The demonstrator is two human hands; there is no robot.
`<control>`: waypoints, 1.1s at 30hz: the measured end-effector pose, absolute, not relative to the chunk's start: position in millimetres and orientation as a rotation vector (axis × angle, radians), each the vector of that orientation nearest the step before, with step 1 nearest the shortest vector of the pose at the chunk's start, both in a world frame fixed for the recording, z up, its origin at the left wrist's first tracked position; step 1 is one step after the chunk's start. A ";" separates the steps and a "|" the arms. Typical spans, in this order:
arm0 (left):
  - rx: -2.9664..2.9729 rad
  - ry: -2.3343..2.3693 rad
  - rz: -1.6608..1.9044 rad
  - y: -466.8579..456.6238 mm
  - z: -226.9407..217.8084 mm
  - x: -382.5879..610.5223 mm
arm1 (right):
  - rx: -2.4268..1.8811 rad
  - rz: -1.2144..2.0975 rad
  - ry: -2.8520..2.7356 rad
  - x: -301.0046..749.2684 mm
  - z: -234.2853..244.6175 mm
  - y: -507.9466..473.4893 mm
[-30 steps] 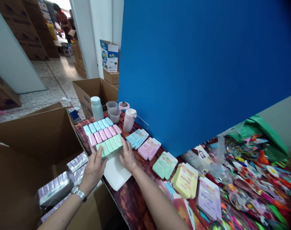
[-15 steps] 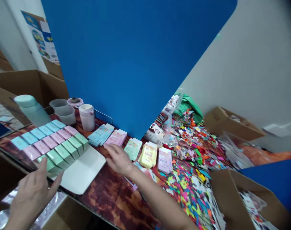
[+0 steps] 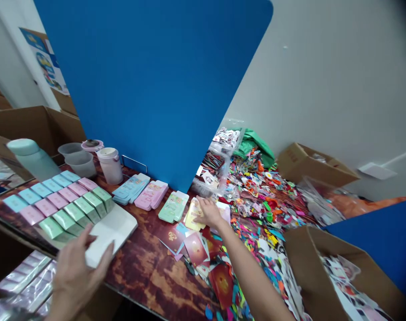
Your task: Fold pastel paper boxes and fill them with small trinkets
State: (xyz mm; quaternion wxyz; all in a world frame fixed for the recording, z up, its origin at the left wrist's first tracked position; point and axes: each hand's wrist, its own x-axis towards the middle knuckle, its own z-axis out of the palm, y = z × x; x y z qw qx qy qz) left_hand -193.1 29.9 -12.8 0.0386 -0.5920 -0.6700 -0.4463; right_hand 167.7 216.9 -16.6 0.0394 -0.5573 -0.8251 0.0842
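My right hand (image 3: 207,211) reaches over a stack of flat yellow cartons (image 3: 191,216), its fingers spread and resting on them. The flat purple cartons (image 3: 225,211) lie partly behind that hand. To their left are stacks of flat green (image 3: 174,207), pink (image 3: 151,195) and blue cartons (image 3: 132,188). My left hand (image 3: 80,263) hovers over the table's front edge with thumb and fingers apart, holding nothing. It is nearest the white board (image 3: 117,227), on which rows of filled green boxes (image 3: 76,214), pink boxes (image 3: 56,201) and blue boxes (image 3: 41,190) stand.
A mint bottle (image 3: 34,158), clear tubs (image 3: 80,164) and a lidless cup (image 3: 110,165) stand behind the boxes. A blue partition (image 3: 149,89) rises at the back. Colourful loose pieces (image 3: 266,223) cover the right side, beside open cardboard boxes (image 3: 318,171). Wrapped packs (image 3: 25,281) sit below, left.
My right hand has moved right, from beside the pink cartons to the yellow stack. My left hand has drawn back from the green boxes toward the front edge. The view has shifted slightly.
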 end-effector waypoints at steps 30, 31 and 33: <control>-2.676 -1.595 -1.435 36.0 23.5 7.3 | -1.274 0.381 -1.799 159.4 52.1 12.8; -2.678 -1.539 -1.399 34.9 23.0 5.9 | -1.295 0.514 -1.711 158.8 54.4 12.4; -2.694 -1.461 -1.316 32.4 21.3 3.5 | -1.331 0.713 -1.521 157.2 57.8 13.3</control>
